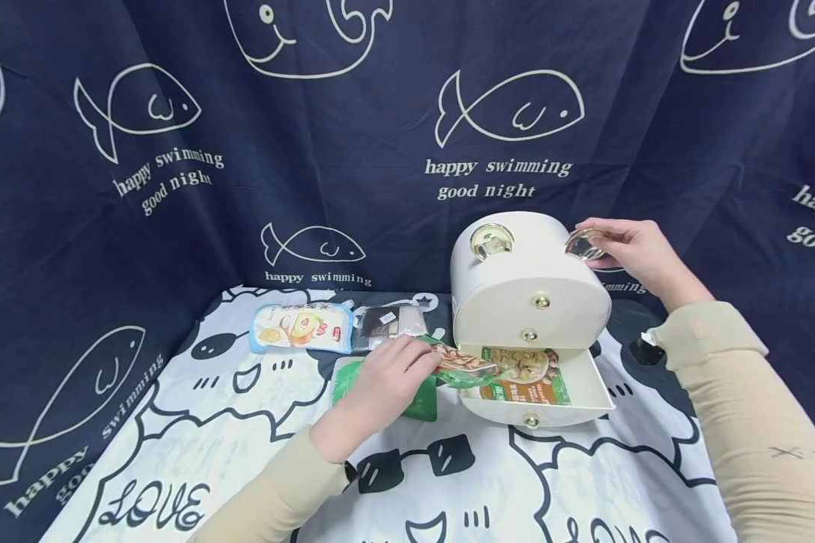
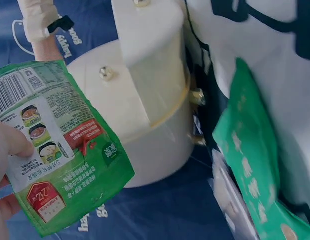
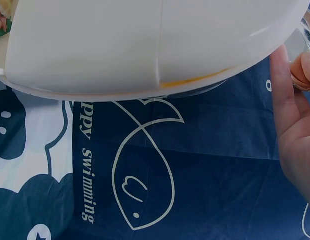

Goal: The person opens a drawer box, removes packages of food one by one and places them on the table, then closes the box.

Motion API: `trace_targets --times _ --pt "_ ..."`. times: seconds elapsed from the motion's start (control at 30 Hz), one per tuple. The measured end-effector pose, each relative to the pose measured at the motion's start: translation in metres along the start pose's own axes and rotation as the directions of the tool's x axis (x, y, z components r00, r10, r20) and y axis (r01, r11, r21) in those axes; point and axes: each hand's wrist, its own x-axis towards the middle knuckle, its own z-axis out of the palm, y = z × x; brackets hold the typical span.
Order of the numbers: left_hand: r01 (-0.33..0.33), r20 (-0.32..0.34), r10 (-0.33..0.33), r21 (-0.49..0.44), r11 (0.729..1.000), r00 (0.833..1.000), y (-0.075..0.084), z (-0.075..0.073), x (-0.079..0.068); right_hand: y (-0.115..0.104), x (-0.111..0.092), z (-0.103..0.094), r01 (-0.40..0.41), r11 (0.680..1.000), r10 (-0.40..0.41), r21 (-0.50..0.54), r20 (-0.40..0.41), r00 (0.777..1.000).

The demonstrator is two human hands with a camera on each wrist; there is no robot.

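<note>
A green packet [image 1: 467,371] is pinched in the left hand [image 1: 389,375], its tip over the pulled-out drawer [image 1: 492,411]. A second packet [image 1: 526,381] lies inside. The right hand [image 1: 632,250] pinches a shiny round piece [image 1: 579,244] on the white box [image 1: 509,290].

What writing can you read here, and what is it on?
"happy swimming good night": navy backdrop, repeated
"LOVE": patterned tablecloth
"X", apparently: right sleeve, beside an unclear mark
"家樂", apparently: drawer packet
Too small or blurred: other print there, and on the red-badged packet in the left hand, blue-edged pouch, green packet, clear packet's label
</note>
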Motion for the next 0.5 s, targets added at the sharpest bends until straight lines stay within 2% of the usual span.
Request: trace_targets --times 0.3,0.5 --pt "0.034 -0.028 -0.033 0.030 0.999 0.999 -0.017 -0.009 -0.018 -0.001 0.001 0.001 0.017 0.999 -0.017 0.042 0.003 1.000" --pt "0.052 -0.020 -0.051 0.052 0.997 0.998 -0.026 -0.014 -0.029 -0.002 -0.001 0.001 0.004 1.000 -0.003 0.014 -0.008 1.000"
